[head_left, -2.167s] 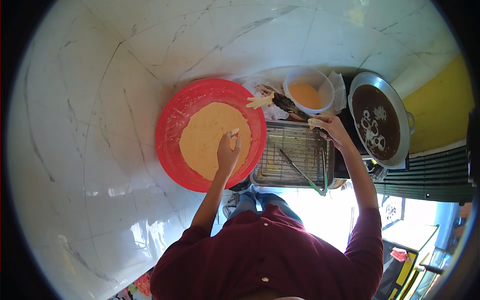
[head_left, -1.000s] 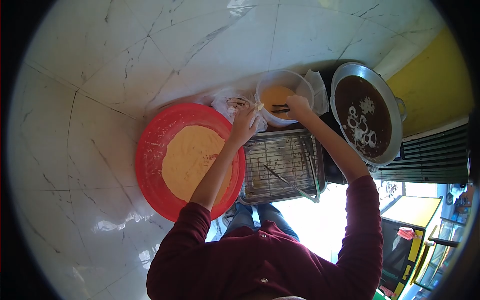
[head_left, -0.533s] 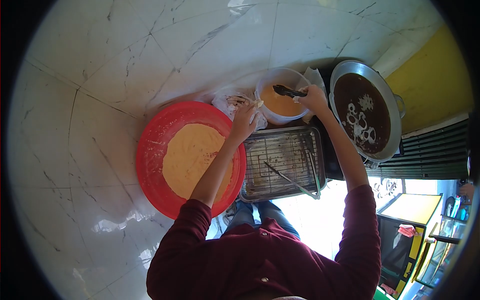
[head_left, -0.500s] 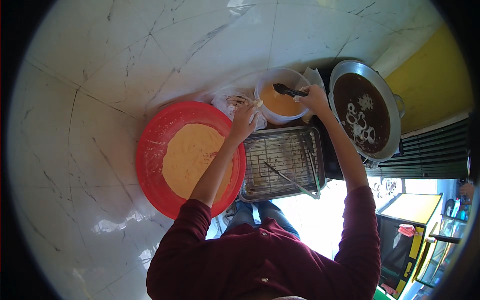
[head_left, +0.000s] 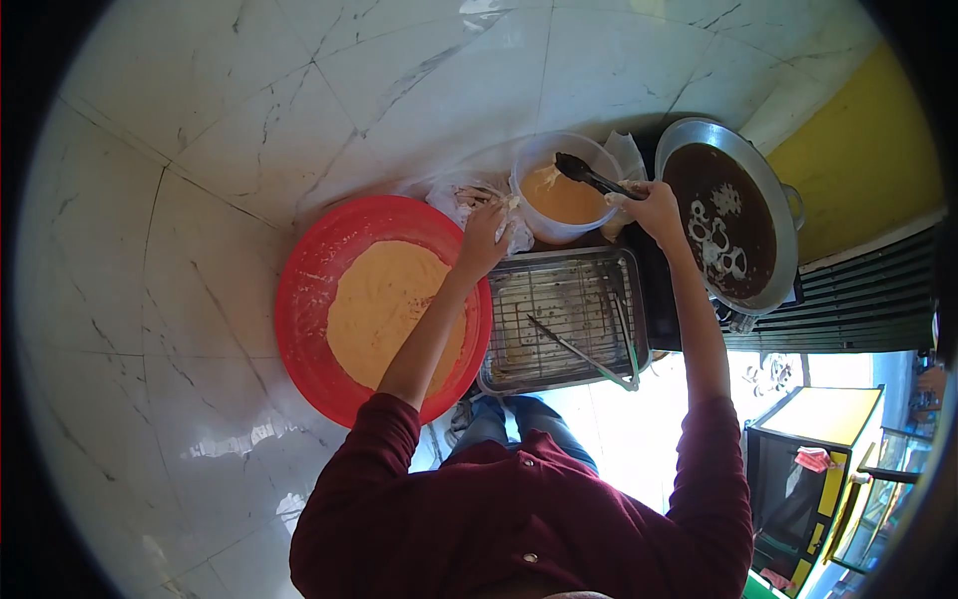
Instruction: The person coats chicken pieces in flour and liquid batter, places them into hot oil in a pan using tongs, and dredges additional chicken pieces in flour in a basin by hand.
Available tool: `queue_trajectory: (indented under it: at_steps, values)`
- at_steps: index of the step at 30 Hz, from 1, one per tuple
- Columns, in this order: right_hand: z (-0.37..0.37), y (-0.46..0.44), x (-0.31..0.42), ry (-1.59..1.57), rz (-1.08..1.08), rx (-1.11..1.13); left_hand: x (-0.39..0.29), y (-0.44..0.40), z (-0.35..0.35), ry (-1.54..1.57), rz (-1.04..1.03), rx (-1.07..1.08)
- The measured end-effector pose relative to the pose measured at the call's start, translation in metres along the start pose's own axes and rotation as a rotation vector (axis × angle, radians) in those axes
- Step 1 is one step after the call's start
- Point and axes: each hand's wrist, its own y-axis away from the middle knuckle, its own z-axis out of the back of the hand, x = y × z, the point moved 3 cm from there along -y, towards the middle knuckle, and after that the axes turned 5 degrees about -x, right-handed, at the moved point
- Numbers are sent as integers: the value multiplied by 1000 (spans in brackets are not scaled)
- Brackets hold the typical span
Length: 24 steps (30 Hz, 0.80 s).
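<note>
My right hand (head_left: 655,211) is closed around the handle of black tongs (head_left: 591,176). The head of the tongs is over a clear plastic tub (head_left: 527,158) of orange liquid batter (head_left: 565,199), with a pale strand below it. Pale coating sticks to my right fingers. My left hand (head_left: 483,243) is at a clear plastic bag (head_left: 447,197) holding pale pieces, its fingers curled around a pale bit I cannot make out. Below my left forearm stands a red basin (head_left: 304,329) of yellowish flour (head_left: 384,309).
A metal tray with a wire rack (head_left: 544,299) lies in front of me, with metal tongs (head_left: 579,351) across it. At the right, a large pan (head_left: 687,132) of dark oil holds several pale frying pieces (head_left: 714,245). A white tiled wall (head_left: 419,90) is behind.
My right hand has moved right and slightly down with the black tongs, whose head has risen from the batter. My left hand stays at the bag.
</note>
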Motion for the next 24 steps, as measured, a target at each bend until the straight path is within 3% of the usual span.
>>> queue_trajectory:
  at_steps: [4,6,9,12,18,24]
  values:
    - [-4,13,-15,-75,-31,-37,-5,1,5,-29,-20,-6]
    - [-11,30,-18,-310,-132,20,-9,1,7,-38,-29,-22]
    - [-17,58,-10,-315,-145,-29,-11,2,9,-48,-20,-18]
    - [-24,81,-9,-416,-178,-61,-11,4,8,12,77,63]
    - [-41,105,-24,-643,-473,-99,-14,3,10,31,84,59]
    - [-37,105,-31,-814,-561,-83,-10,5,5,23,50,17]
